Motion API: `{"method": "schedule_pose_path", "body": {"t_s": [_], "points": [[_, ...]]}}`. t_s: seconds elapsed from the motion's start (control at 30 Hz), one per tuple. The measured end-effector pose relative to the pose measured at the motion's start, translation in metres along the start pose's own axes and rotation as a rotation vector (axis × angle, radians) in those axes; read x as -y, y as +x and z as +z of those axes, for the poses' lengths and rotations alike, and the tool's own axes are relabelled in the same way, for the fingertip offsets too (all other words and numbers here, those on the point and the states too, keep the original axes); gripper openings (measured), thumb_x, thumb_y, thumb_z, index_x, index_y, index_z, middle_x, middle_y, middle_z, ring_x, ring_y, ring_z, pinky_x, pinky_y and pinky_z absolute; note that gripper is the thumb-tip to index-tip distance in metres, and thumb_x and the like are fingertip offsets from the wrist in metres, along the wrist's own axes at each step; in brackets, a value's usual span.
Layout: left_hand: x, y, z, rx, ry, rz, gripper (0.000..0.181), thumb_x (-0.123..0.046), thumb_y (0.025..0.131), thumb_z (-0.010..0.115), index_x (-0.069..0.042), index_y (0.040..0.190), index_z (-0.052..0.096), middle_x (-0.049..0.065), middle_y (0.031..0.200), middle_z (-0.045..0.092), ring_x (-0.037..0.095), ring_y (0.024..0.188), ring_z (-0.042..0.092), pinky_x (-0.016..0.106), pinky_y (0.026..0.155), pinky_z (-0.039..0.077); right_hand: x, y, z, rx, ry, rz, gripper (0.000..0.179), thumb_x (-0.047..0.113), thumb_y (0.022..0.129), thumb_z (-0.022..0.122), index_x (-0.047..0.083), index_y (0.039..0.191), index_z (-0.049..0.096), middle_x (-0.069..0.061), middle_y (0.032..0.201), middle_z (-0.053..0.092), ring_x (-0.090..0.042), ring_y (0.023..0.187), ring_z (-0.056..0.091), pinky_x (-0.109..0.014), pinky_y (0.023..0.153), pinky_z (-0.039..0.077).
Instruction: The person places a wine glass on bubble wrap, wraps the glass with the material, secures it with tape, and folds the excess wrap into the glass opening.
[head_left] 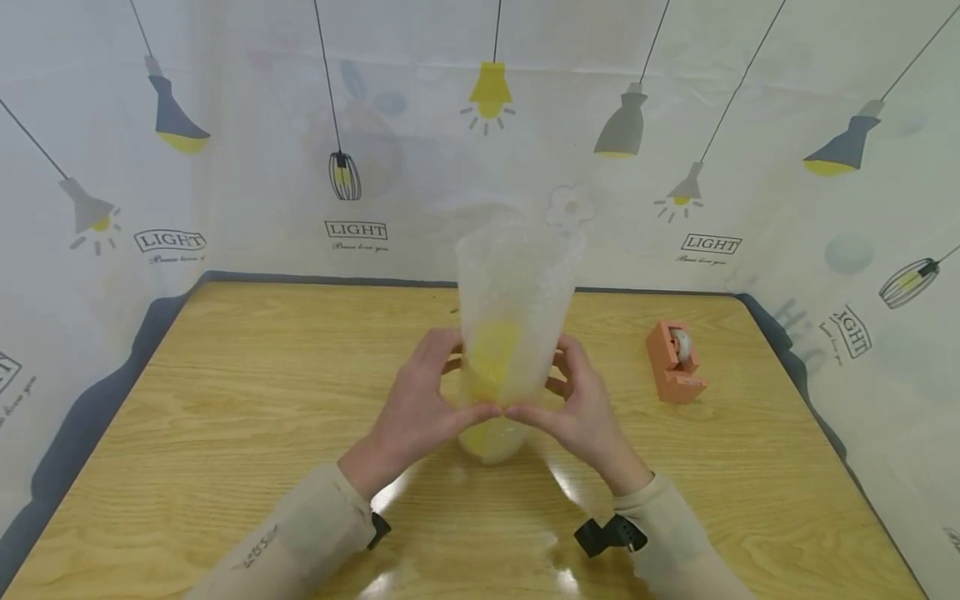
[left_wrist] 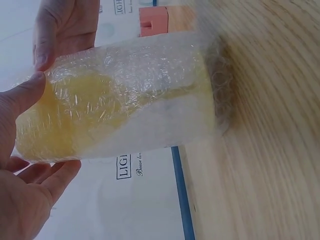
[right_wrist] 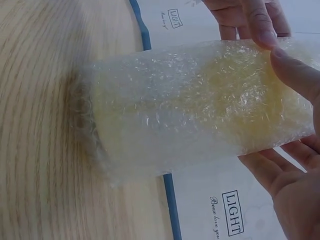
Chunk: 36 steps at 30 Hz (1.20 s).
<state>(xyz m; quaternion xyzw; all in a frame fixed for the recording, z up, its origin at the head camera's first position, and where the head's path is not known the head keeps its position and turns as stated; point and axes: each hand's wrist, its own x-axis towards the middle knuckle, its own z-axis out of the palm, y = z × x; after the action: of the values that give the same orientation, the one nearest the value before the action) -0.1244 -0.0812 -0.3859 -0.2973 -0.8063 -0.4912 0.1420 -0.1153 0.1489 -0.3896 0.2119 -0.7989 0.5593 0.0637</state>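
A tall roll of clear bubble wrap (head_left: pixel 521 279) stands upright at the middle of the table, around a yellow-and-white object (head_left: pixel 489 354) blurred by the plastic. The wrap rises well above that object as a wide, loose tube. My left hand (head_left: pixel 416 404) grips the roll from the left and my right hand (head_left: pixel 588 408) from the right. Both thumbs press on the near side, their tips meeting, while the fingers curl round toward the back. In both wrist views the bottom of the wrap extends past the object's pale yellow lower edge, close to the wood.
A salmon-pink tape dispenser (head_left: pixel 675 362) with a roll of tape sits on the right part of the wooden table (head_left: pixel 262 375). White cloth walls (head_left: pixel 420 167) printed with lamps surround the table on the left, back and right.
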Motion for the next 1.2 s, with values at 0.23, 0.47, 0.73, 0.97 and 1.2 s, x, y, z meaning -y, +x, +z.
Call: {"method": "schedule_pose_path", "body": {"t_s": [0.23,0.47,0.73,0.97,1.2], "points": [[0.002,-0.002,0.001,0.001,-0.001,0.034,0.085,-0.015,0.068,0.099,-0.009,0.139,0.051,0.009,0.132,0.055,0.025,0.124,0.058,0.035,0.101,0.057,-0.003,-0.002,0.001,0.008,-0.014,0.017,0.092,0.000,0.077,0.090,0.007,0.151,0.036,-0.011,0.148,0.050,-0.033,0.130,0.056,-0.054,0.102,0.055],[0.000,-0.001,0.000,0.019,0.018,0.050,0.074,-0.021,0.076,0.094,-0.007,0.136,0.052,0.010,0.131,0.053,0.023,0.121,0.056,0.035,0.100,0.058,-0.003,-0.003,0.000,0.003,-0.021,0.026,0.091,0.000,0.076,0.090,0.005,0.150,0.037,-0.013,0.146,0.051,-0.034,0.128,0.056,-0.056,0.102,0.055],[-0.008,0.002,0.001,-0.054,-0.014,-0.020,0.053,-0.027,0.084,0.088,-0.009,0.124,0.058,0.006,0.116,0.059,0.021,0.108,0.062,0.034,0.085,0.064,-0.002,-0.004,-0.001,0.023,0.010,0.019,0.089,0.000,0.076,0.090,0.004,0.148,0.037,-0.013,0.145,0.051,-0.035,0.127,0.057,-0.052,0.103,0.055],[-0.011,0.005,0.000,-0.065,-0.052,-0.086,0.059,-0.028,0.085,0.087,-0.012,0.134,0.059,0.005,0.118,0.060,0.021,0.104,0.065,0.033,0.081,0.064,0.001,-0.002,-0.013,0.042,0.063,-0.049,0.065,0.014,0.091,0.081,-0.001,0.145,0.046,-0.018,0.139,0.056,-0.022,0.122,0.063,-0.036,0.097,0.059],[-0.014,0.006,0.001,-0.080,-0.112,-0.169,0.058,-0.026,0.084,0.087,-0.013,0.133,0.060,0.004,0.118,0.060,0.021,0.102,0.066,0.032,0.083,0.063,0.008,0.007,-0.015,-0.002,0.045,-0.022,0.051,0.019,0.096,0.075,-0.005,0.135,0.054,-0.021,0.129,0.062,-0.035,0.112,0.070,-0.037,0.090,0.062]]}}
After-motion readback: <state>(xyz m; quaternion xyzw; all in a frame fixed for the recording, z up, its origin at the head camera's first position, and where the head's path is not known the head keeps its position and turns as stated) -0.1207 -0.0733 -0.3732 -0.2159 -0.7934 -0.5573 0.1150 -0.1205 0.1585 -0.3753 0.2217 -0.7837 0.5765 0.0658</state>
